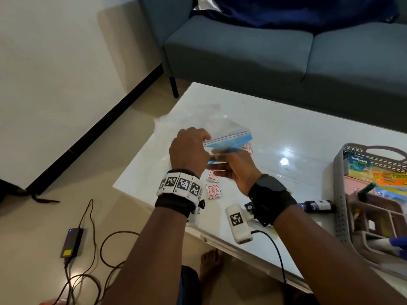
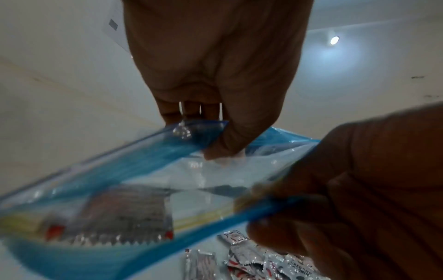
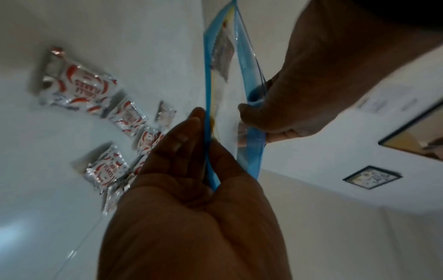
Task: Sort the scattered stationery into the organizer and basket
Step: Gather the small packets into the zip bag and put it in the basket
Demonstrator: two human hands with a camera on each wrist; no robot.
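Grip: left hand (image 1: 189,148) pinches far lip of zip bag (image 1: 229,139), right hand (image 1: 235,170) pinches near lip; mouth spread between them, long axis running left-right above table (image 1: 286,128); sachets (image 1: 212,186) lie just below right hand, nearer it; basket (image 1: 340,194) well right.

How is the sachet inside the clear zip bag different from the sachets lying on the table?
The silver sachet inside the blue-edged clear zip bag is held in the air by the left hand and right hand; the silver chilli flakes sachets lie loose on the glossy white table. It is alone; they are several, scattered. All look like the same kind of sachet.
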